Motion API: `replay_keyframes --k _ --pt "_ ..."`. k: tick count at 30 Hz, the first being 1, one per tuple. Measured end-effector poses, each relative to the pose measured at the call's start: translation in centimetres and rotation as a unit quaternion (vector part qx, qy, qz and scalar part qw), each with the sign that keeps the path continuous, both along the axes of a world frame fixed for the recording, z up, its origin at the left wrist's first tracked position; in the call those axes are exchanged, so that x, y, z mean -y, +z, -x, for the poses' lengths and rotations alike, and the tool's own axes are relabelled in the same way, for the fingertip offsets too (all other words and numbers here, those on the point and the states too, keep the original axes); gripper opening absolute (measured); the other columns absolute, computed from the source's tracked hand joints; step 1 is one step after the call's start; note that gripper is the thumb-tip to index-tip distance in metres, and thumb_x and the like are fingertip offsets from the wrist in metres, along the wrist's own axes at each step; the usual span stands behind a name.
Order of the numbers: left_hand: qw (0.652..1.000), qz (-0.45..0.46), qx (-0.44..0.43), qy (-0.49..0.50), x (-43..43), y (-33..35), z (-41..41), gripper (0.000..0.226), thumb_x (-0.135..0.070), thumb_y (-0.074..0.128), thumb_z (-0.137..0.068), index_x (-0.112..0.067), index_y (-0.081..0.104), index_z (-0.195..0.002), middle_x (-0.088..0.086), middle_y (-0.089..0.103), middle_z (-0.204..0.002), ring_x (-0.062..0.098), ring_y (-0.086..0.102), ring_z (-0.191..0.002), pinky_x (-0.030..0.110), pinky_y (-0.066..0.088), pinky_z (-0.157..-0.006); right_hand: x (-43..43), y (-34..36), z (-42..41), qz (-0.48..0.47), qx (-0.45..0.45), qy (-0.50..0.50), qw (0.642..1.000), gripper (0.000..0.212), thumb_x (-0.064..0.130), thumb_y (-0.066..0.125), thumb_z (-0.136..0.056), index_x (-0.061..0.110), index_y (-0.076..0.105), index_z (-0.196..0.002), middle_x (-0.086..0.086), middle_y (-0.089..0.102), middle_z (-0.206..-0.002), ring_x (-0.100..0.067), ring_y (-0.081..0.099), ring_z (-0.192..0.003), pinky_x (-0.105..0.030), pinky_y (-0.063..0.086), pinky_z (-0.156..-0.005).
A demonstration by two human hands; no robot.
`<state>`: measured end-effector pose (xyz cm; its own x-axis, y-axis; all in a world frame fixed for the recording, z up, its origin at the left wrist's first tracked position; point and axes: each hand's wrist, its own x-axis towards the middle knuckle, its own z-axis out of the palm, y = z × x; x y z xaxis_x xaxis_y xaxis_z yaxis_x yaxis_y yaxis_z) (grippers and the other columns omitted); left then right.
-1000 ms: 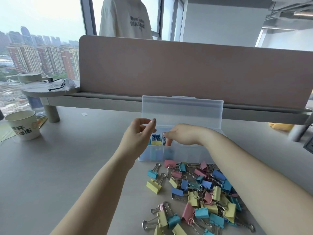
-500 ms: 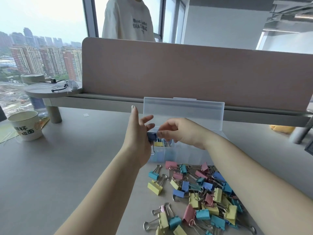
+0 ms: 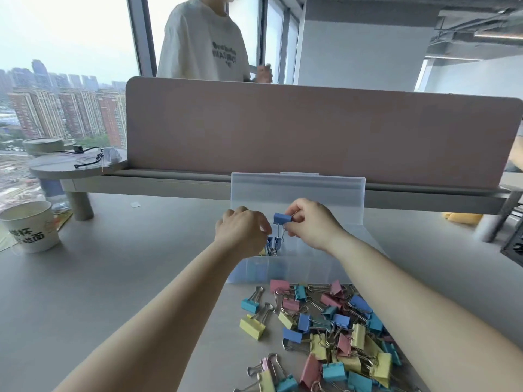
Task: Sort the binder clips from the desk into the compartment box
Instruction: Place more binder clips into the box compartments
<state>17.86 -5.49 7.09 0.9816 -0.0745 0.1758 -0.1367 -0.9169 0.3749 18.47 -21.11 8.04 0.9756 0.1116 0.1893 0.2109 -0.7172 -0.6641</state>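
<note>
Just above the compartment box (image 3: 297, 268), right hand (image 3: 310, 226) pinches a blue binder clip (image 3: 282, 218), handles dangling. Left hand (image 3: 242, 236) is beside it, fingers curled, grip unclear. Placing step: likely lower it among the stored blue clips (image 3: 273, 245) underneath. Unsorted pile (image 3: 339, 335) on surface (image 3: 113, 278) behind the wrists.

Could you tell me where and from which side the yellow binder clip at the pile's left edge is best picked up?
Probably pinch the yellow clip by its folded body, coming from the left over bare desk. It lies apart from the heap. Its wire handles point up-right toward the other clips, where fingers might snag.
</note>
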Motion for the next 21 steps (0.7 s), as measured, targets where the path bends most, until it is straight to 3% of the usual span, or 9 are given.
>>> replay_keyframes --k 7,14,17,21 --pt "0.991 -0.122 -0.044 -0.023 0.8 0.3 -0.7 0.032 -0.042 0.046 -0.091 -0.034 0.061 -0.118 0.002 0.052 -0.12 0.027 0.04 -0.116 0.036 0.034 -0.094 -1.5 -0.5 -0.4 0.073 0.003 -0.026 0.997 0.017 0.028 0.066 -0.078 0.018 0.054 -0.086 -0.001 0.063 -0.09 -0.024 0.058 -0.085 -0.035 0.048 -0.074" --pt "0.98 -0.181 -0.077 -0.035 1.0 -0.1 -0.3 0.036 -0.029 0.038 -0.094 -0.038 0.056 -0.124 0.001 0.047 -0.124 0.026 0.037 -0.116 0.036 0.031 -0.095 -1.5 -0.2 -0.4 0.043 -0.026 -0.04 0.998 0.018 0.023 0.067 -0.074 0.014 0.051 -0.076 -0.008 0.064 -0.09 -0.024 0.054 -0.078 -0.03 0.038 -0.06" --pt "0.976 -0.192 -0.094 -0.045 0.9 0.0 -0.2 0.038 -0.03 0.034 -0.096 -0.041 0.053 -0.127 0.002 0.044 -0.127 0.027 0.035 -0.118 0.036 0.029 -0.095 -1.4 -0.7 -0.7 -0.001 -0.044 -0.051 0.998 0.017 0.023 0.066 -0.071 0.012 0.054 -0.076 -0.009 0.067 -0.087 -0.026 0.063 -0.082 -0.031 0.045 -0.063" --pt "0.977 -0.184 -0.099 -0.05 0.7 0.0 0.1 0.039 -0.03 0.032 -0.096 -0.039 0.051 -0.129 0.003 0.044 -0.129 0.028 0.035 -0.12 0.037 0.029 -0.096 -1.3 -1.0 -0.7 -0.052 -0.053 -0.057 0.996 0.013 0.019 0.063 -0.065 0.007 0.06 -0.07 -0.014 0.071 -0.079 -0.031 0.068 -0.083 -0.044 0.055 -0.075"
